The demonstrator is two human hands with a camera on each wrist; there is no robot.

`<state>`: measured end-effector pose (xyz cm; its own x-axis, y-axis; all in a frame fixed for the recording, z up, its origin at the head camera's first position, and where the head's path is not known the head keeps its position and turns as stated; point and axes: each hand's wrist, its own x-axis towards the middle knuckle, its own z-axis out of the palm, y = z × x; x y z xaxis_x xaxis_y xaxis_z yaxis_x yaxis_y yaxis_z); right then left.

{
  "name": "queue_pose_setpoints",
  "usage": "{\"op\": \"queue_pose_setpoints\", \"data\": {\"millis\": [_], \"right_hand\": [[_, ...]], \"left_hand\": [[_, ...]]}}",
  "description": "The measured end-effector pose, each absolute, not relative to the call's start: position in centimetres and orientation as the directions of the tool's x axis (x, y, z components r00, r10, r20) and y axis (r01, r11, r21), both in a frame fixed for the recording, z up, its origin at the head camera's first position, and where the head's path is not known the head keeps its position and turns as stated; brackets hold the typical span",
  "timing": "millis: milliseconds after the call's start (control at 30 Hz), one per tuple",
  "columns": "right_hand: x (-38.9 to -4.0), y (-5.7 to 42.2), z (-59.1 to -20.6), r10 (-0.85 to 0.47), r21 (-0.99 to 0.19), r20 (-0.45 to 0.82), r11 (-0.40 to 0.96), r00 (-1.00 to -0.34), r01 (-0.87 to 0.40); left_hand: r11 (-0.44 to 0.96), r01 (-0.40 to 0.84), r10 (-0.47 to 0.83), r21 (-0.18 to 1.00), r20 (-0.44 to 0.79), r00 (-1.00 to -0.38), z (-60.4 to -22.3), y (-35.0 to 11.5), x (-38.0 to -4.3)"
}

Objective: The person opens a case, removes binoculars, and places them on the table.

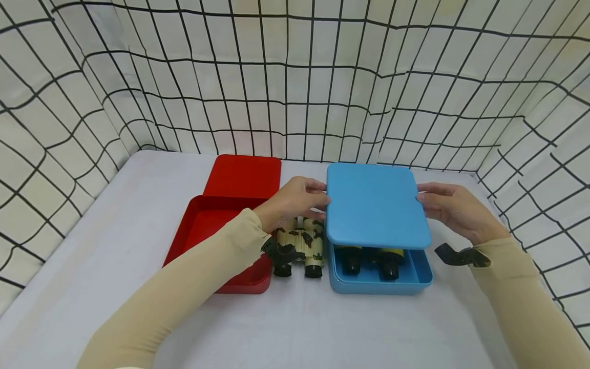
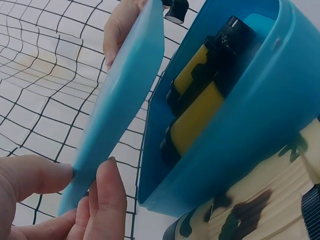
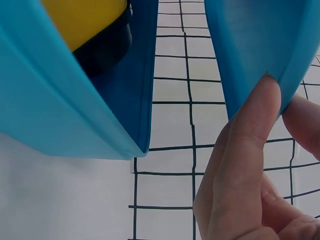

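A blue lid point(image 1: 375, 205) is held above the blue box point(image 1: 380, 288), apart from its rim, as both wrist views show. My left hand point(image 1: 299, 200) pinches the lid's left edge between thumb and fingers. At the opposite edge my right hand point(image 1: 449, 207) grips the lid the same way. Inside the blue box lie yellow-and-black binoculars point(image 2: 200, 117), partly covered by the lid in the head view. Camouflage-patterned binoculars point(image 1: 299, 241) rest on the table just left of the blue box, partly hidden by my left hand and wrist strap.
A red box point(image 1: 184, 238), open, stands at the left, partly behind my left forearm. Its red lid point(image 1: 244, 177) lies behind it. White cloth covers the table point(image 1: 295, 328). Black wire mesh point(image 1: 286, 82) over white fabric encloses the back and both sides.
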<state>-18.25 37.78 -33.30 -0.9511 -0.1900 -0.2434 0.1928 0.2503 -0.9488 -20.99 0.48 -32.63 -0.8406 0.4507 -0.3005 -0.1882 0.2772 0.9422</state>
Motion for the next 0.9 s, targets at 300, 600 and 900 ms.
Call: {"op": "queue_pose_setpoints", "data": {"millis": [300,600,900], "right_hand": [[-19.1,37.4,-33.0,-0.205,-0.956,-0.239,0.223,-0.949,0.192],[-20.2,37.1,-32.6,-0.202,-0.961,-0.226,0.204,-0.953,0.185],[-20.9,37.3,-32.5,-0.148,-0.950,-0.240,0.237,-0.959,0.201]], "left_hand": [[0.266,-0.190,0.447,0.945,-0.296,-0.844,-32.4,0.3,-21.7],[0.265,-0.178,0.452,0.948,-0.286,-0.845,-32.2,0.1,-22.5],[0.256,-0.163,0.447,0.953,-0.266,-0.854,-32.4,0.7,-23.5]]}}
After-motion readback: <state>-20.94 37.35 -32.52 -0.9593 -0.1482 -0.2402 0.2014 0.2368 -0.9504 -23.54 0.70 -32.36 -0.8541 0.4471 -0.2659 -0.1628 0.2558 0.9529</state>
